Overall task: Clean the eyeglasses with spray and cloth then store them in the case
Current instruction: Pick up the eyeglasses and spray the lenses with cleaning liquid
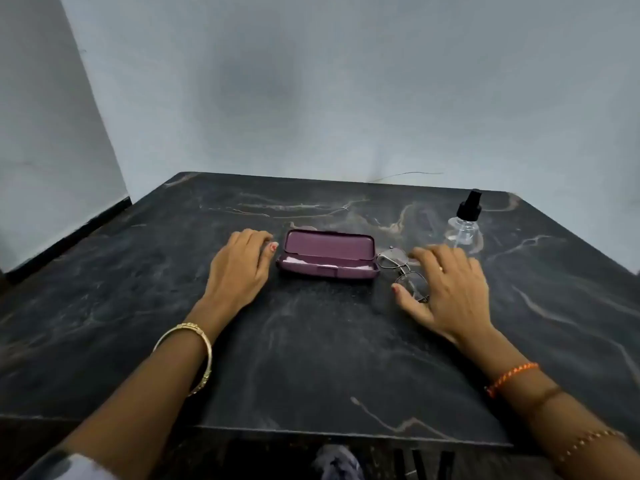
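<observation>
a plain room: dark marble table (311, 358) against bare grey walls (311, 98).

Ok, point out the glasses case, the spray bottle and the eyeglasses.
glasses case (328, 247), head view, inside of the open lid.
spray bottle (463, 230), head view, clear body below the black cap.
eyeglasses (408, 282), head view, the nearer lens.

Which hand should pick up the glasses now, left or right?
Right. The right hand already hovers over the glasses, fingers spread around the frame. The left hand rests on the table on the far side of the open case.
</observation>
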